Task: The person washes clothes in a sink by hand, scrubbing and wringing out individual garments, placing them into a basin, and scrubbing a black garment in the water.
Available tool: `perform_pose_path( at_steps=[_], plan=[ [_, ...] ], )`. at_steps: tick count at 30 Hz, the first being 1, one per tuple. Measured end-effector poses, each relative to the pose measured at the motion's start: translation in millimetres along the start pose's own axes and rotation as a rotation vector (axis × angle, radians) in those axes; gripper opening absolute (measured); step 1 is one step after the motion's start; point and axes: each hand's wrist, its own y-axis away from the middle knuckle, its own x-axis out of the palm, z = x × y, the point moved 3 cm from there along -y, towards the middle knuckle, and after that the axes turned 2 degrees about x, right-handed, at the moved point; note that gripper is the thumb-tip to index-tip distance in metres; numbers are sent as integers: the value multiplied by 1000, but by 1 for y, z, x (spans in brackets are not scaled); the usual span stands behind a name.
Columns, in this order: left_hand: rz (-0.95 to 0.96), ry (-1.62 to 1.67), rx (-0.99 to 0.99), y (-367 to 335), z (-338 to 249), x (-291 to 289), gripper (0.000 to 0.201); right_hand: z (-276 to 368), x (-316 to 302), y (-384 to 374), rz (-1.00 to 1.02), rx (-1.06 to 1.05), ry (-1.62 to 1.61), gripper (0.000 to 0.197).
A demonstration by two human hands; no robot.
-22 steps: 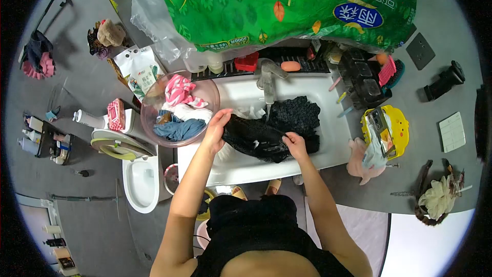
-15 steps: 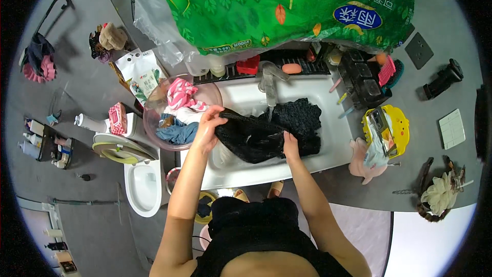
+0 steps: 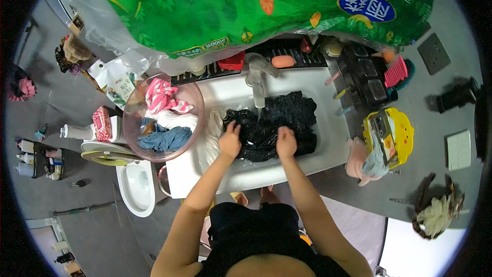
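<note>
A wet black garment (image 3: 253, 136) lies bunched in the white sink (image 3: 328, 141), under the grey faucet (image 3: 258, 92). My left hand (image 3: 230, 142) is low on its left part, fingers bent into the fabric and holding it. On the right side my right hand (image 3: 286, 143) is closed around a fold of the same garment. Behind it, a textured black cloth (image 3: 289, 110) rests against the sink's back wall. A whitish cloth (image 3: 214, 136) lies in the sink left of my left hand.
A clear pinkish basin (image 3: 199, 123) with pink-striped, white and blue clothes stands left of the sink. A large green package (image 3: 215, 10) hangs over the back. Pink soap (image 3: 283, 61) sits on the black ledge; a yellow container (image 3: 405, 136) stands at right.
Both hands have lowered the black garment into the sink from where it was held stretched. My left hand moved right and down, away from the basin. The view has shifted slightly.
</note>
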Motion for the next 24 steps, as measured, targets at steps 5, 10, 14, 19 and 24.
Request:
perform_pose_path(
  at_steps=[5, 10, 14, 19, 24],
  plan=[
    [442, -207, -133, 3, -6, 76, 67, -14, 62, 30, 554, -231, 517, 40],
    [476, -98, -170, 0, 0, 114, 65, -58, 111, 28, 515, -337, 458, 38],
    [538, 0, -226, -11, -2, 132, 57, -85, 138, 16, 633, -65, 435, 34],
    [632, 203, -579, -13, 10, 136, 40, -64, 126, -1, 766, -398, 471, 29],
    [65, 331, -220, -5, 8, 78, 21, -57, 28, -48, 306, -148, -85, 14]
  ],
)
